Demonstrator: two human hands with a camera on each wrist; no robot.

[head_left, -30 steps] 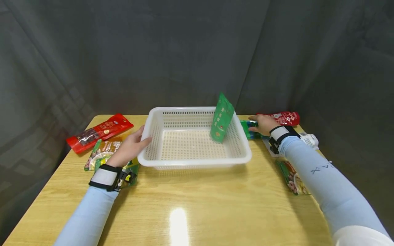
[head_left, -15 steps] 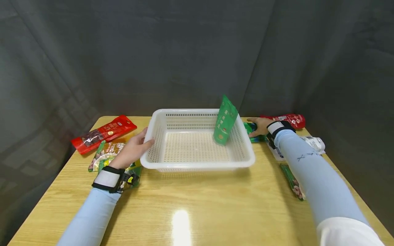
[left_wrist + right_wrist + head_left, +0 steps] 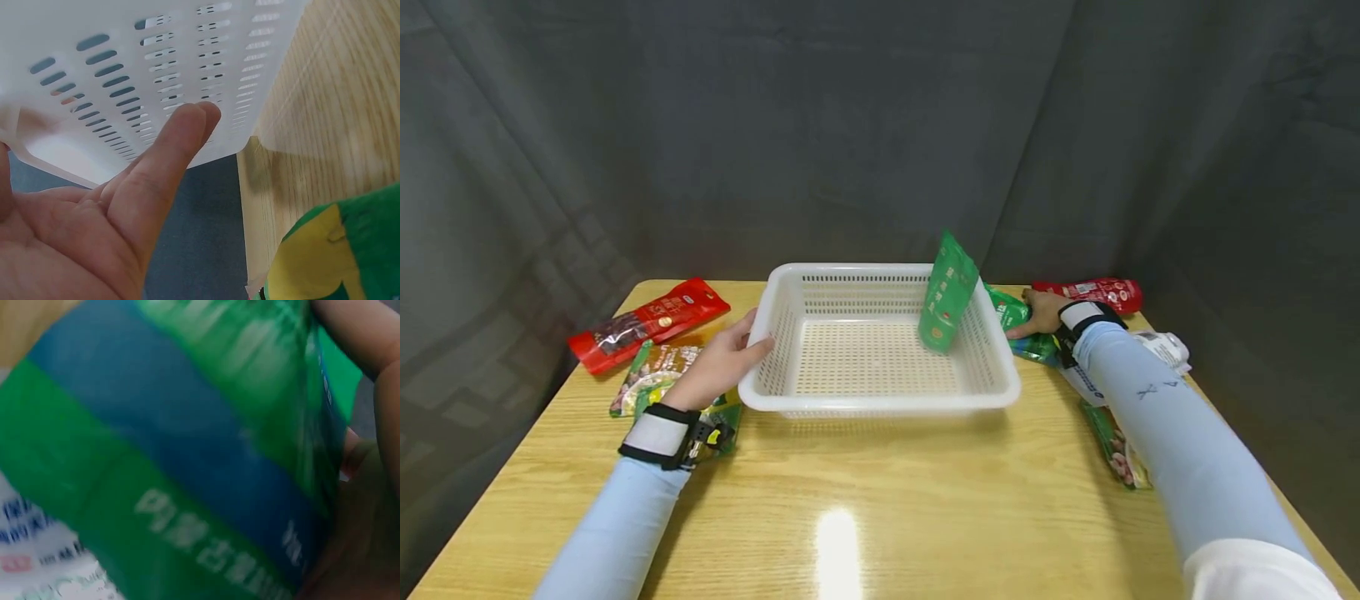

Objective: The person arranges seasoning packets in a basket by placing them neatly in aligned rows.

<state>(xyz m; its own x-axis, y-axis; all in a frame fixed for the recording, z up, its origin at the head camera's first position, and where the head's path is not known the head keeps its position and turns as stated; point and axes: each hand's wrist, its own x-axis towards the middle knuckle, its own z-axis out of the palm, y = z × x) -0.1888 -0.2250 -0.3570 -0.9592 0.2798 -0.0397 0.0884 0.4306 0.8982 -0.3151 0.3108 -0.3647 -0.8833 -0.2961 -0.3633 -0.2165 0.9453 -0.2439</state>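
Observation:
A white perforated plastic basket [image 3: 880,403] sits mid-table in the head view. My left hand [image 3: 722,367] grips its left rim, thumb over the inside and fingers along the outer wall [image 3: 75,19], seen in the left wrist view. Leaning upright in the basket's right end is a green pouch [image 3: 949,287]. Right of the basket, my right hand [image 3: 1047,312] pinches a green and blue packet [image 3: 1009,308] between thumb and fingers. That packet [image 3: 187,437] fills most of the right wrist view, slightly blurred; part of the grip is hidden behind it.
At left lie a red pouch [image 3: 651,323], a brown and green packet [image 3: 658,367] and a green and yellow packet [image 3: 730,417]. At right are a red package [image 3: 1101,292], a white one [image 3: 1165,346] and a green packet [image 3: 1108,437] partly under my forearm. Grey curtains surround the table.
The green and blue packet has turned and shifted, now held in my right hand, and shows more of its green part. My left hand stays on the basket rim.

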